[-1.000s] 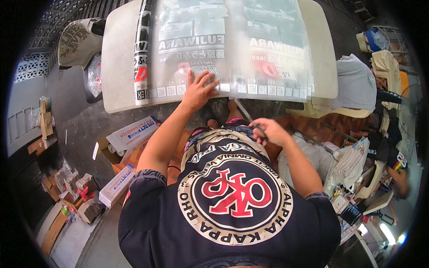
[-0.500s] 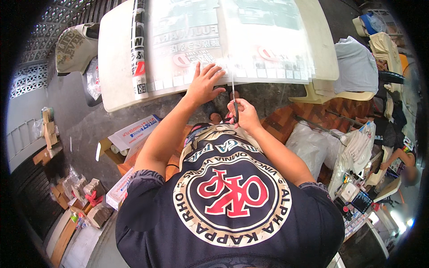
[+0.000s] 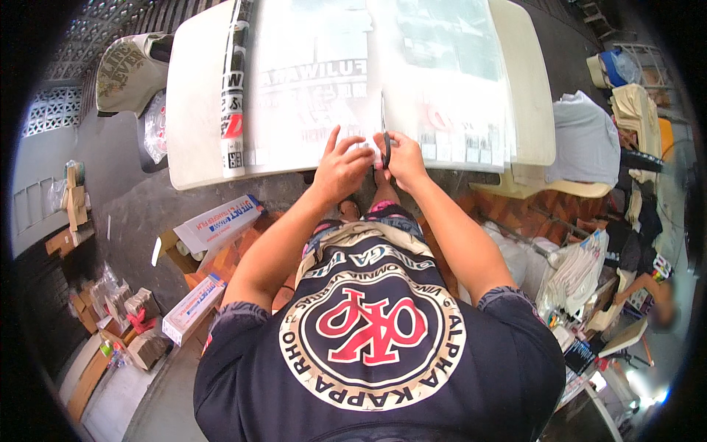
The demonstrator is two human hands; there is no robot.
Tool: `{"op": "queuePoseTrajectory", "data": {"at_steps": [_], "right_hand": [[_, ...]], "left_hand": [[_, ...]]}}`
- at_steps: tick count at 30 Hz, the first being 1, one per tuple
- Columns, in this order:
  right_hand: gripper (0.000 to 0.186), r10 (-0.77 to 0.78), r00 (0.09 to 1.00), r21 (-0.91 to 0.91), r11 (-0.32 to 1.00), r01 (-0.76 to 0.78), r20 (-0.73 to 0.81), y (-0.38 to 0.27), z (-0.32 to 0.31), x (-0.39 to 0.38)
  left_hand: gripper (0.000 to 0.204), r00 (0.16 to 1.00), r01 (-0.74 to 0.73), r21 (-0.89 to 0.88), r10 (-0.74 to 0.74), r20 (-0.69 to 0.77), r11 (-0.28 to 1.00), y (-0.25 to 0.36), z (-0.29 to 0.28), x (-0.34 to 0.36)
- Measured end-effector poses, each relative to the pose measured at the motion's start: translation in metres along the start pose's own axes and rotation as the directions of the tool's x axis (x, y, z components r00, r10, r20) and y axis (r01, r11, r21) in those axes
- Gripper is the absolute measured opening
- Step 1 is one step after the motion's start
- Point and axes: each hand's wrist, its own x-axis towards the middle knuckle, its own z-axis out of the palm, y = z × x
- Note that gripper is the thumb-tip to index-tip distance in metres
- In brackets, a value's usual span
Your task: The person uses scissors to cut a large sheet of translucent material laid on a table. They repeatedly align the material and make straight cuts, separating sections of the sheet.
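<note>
A large translucent printed film sheet (image 3: pixel 317 96) lies on the white table (image 3: pixel 199 96), its near edge in front of me. My right hand (image 3: pixel 405 158) grips black-handled scissors (image 3: pixel 384 129) at that edge, blades pointing away from me over the film. The blades lie along the pale strip between two printed panels. Just left of the scissors is my left hand (image 3: pixel 342 168), fingers apart and partly bent, one pointing away from me. Its fingertips are over the film's near edge; whether they press on it I cannot tell.
A dark printed strip (image 3: pixel 234 96) runs along the film's left side. Right of the table, a grey cloth (image 3: pixel 582 140) drapes over a cream chair (image 3: pixel 560 188). Film boxes (image 3: pixel 195 306) stand at lower left. Plastic-wrapped stacks (image 3: pixel 578 269) and another person's arm (image 3: pixel 641 287) are at right.
My right hand and the scissors have moved forward, from below the table edge to over the film's edge. The left hand, earlier spread flat on the film, has bent its fingers nearer the scissors.
</note>
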Motion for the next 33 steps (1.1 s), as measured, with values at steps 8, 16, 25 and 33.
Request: {"op": "queuePoseTrajectory", "data": {"at_steps": [8, 16, 25, 33], "right_hand": [[0.067, -0.101, 0.995, -0.043, 0.994, 0.101, -0.011, -0.077, 0.002, 0.143], [0.067, -0.177, 0.982, -0.19, 0.969, 0.161, -0.07, -0.174, 0.007, 0.28], [0.064, -0.381, 0.912, -0.428, 0.857, 0.288, -0.151, -0.244, 0.007, 0.343], [0.047, -0.137, 0.984, -0.277, 0.955, 0.102, -0.112, -0.131, 0.018, 0.187]], "left_hand": [[0.022, 0.991, 0.115, -0.037, -0.117, -0.057, 0.993, 0.018, -0.023, 0.009], [0.024, 0.977, 0.212, -0.094, -0.212, 0.005, 0.973, 0.033, -0.046, 0.017], [0.02, 0.946, 0.314, -0.112, -0.321, -0.053, 0.943, 0.042, -0.054, 0.02], [0.05, 0.955, 0.298, -0.055, -0.297, 0.025, 0.953, -0.023, -0.086, 0.0]]}}
